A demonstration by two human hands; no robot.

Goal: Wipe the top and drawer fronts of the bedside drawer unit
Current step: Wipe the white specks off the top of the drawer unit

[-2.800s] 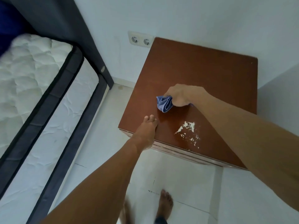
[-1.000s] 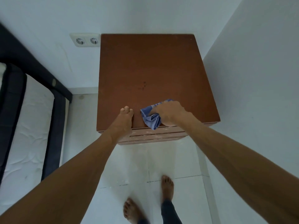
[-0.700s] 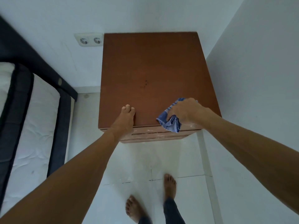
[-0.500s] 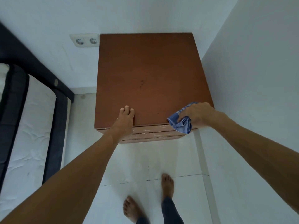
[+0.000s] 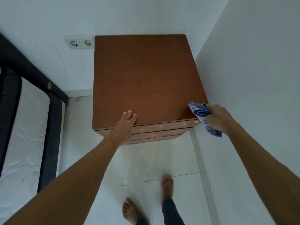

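The brown bedside drawer unit (image 5: 142, 78) stands in the room's corner, its top bare with a few small dark specks near the middle. Its drawer fronts (image 5: 162, 129) show as narrow strips below the front edge, streaked with white dust. My right hand (image 5: 219, 118) grips a bunched blue cloth (image 5: 200, 112) at the front right corner of the top; part of the cloth hangs past the edge. My left hand (image 5: 125, 125) lies flat on the front edge, fingers together on the top.
A white wall runs close along the unit's right side. A double wall socket (image 5: 79, 42) sits behind it at the left. The bed with its dark frame (image 5: 53, 127) and white mattress fills the left. My bare feet (image 5: 168, 186) stand on the white tiled floor.
My right hand has slid the cloth rightward along the front of the top to the right corner. The white dust patch seen earlier is gone from the top. My left hand has stayed put.
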